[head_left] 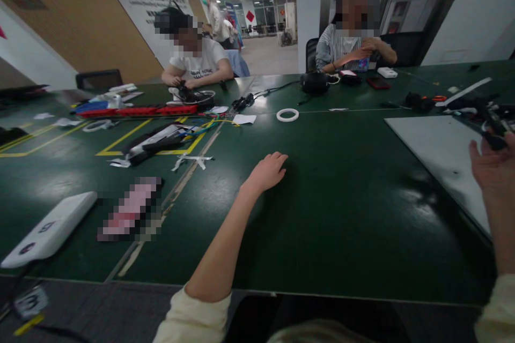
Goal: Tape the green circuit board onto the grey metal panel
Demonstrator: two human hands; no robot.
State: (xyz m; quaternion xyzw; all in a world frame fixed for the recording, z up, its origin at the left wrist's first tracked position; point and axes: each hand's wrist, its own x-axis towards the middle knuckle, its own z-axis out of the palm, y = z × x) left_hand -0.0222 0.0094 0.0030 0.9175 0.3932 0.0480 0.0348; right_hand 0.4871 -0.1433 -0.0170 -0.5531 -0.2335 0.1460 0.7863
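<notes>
A white ring (287, 115) lies flat on the green table (341, 214). Nearer the wearer than the ring, and slightly left of it, is the left hand (267, 171), palm down, released, its fingers loosely bent; I can't tell whether it touches the tabletop. Far right of the ring, the right hand (493, 169) grasps a black object (494, 142) of a kind I can't make out, above a white board (442, 161). Over on that side of the ring, a dark tangle (420, 102) and a white strip (464, 91) crowd the board's far edge.

Just left of the ring sits a paper scrap (244, 119); further left come black connectors (243, 102), a long red strip (140, 111) and a black bundle (161, 142). Left of the ring and much nearer lies a white device (50, 230). Beyond the ring rests a black case (315, 83), and two people (199, 61) sit past it, one to each side.
</notes>
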